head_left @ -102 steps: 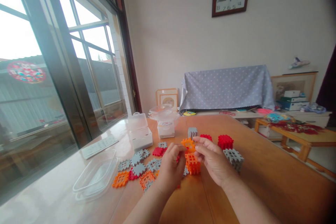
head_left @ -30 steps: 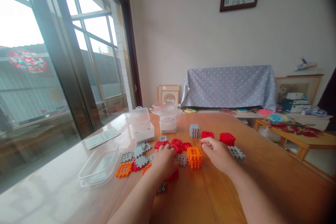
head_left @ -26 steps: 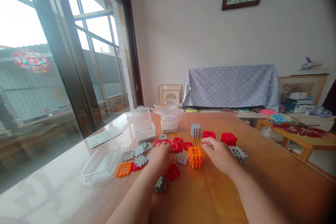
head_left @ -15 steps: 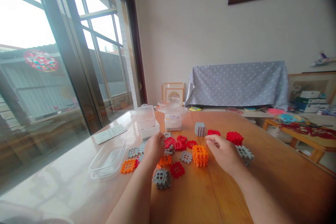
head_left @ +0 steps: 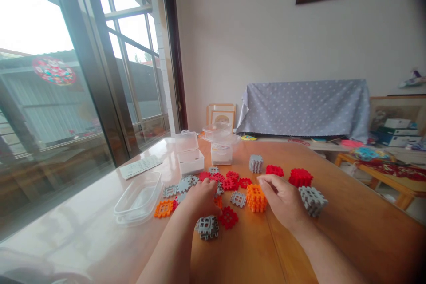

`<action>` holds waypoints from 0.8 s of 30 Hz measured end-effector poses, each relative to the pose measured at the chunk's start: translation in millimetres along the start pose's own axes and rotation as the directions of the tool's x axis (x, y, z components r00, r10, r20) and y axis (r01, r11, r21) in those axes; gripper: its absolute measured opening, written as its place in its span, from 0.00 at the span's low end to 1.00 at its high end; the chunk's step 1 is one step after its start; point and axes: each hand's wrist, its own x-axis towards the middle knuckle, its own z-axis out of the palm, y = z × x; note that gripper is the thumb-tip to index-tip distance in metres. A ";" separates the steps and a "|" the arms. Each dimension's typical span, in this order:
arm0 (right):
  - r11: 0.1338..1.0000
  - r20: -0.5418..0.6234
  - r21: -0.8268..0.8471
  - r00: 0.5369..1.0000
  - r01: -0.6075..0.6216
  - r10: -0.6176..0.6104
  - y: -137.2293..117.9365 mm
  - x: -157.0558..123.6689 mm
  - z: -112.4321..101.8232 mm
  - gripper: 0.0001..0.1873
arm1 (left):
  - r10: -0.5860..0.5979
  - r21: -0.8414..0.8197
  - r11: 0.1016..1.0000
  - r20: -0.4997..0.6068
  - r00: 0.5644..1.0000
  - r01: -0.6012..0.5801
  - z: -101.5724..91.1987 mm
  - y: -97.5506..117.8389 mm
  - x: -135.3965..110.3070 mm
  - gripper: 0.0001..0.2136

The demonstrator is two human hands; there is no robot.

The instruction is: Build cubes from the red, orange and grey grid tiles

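My left hand [head_left: 202, 195] lies on a spread of loose flat grid tiles, its fingers bent down among the red tiles [head_left: 229, 183] and grey tiles [head_left: 181, 185]; what they grip is hidden. My right hand [head_left: 282, 197] rests on the wooden table [head_left: 349, 230] with loosely curved, parted fingers, touching the right side of an orange cube [head_left: 255, 198] built from tiles. It holds nothing. A small grey tile stack [head_left: 207, 227] and a red tile [head_left: 228, 217] lie just in front of my left wrist.
Other built cubes stand behind and to the right: a grey cube [head_left: 255, 163], two red ones [head_left: 300, 177] [head_left: 274, 170], another grey one [head_left: 313, 200]. Clear plastic boxes [head_left: 191, 159] [head_left: 221, 153], a clear lid [head_left: 138, 197] and a leaflet [head_left: 140, 166] sit left, near the window.
The orange cube, held in both hands earlier, now stands on the table. My left hand has been shifting about in the loose tiles; the right hand stays by the cube. The camera has turned left.
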 end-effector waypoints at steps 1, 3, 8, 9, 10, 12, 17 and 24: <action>1.000 0.000 0.002 1.000 -0.002 0.002 0.1 0.0 0.1 0.12 | 0.000 0.004 1.000 -0.008 1.000 0.000 0.7 0.2 0.8 0.23; 1.000 -0.001 0.006 1.000 -0.010 0.010 -0.9 -0.3 0.2 0.11 | -0.014 0.021 1.000 -0.035 0.999 0.015 3.5 -1.5 4.0 0.21; 1.000 -0.006 0.013 1.000 -0.020 0.020 -4.0 -0.4 -0.9 0.11 | -0.028 0.041 0.999 -0.094 0.995 0.032 10.1 -9.9 12.3 0.13; 1.000 -0.005 0.012 1.000 -0.020 0.020 -4.2 -0.3 -1.2 0.11 | -0.028 0.040 0.999 -0.102 0.994 0.032 10.2 -11.1 12.9 0.13; 1.000 -0.004 0.011 1.000 -0.019 0.019 -4.2 -0.2 -1.5 0.12 | -0.032 0.039 0.999 -0.110 0.993 0.036 10.0 -12.0 13.2 0.12; 1.000 -0.002 0.009 1.000 -0.019 0.019 -4.3 0.0 -1.8 0.12 | -0.051 0.029 0.998 -0.132 0.990 0.055 8.8 -13.0 13.1 0.11; 1.000 0.001 0.013 1.000 -0.027 0.027 -5.7 0.5 -1.6 0.12 | -0.150 -0.071 0.988 -0.222 0.964 0.137 5.5 -15.2 13.6 0.11; 0.999 0.011 0.019 1.000 -0.025 0.025 -6.4 1.0 -2.8 0.12 | -0.286 -0.238 0.948 -0.344 0.894 0.212 3.0 -22.5 18.2 0.21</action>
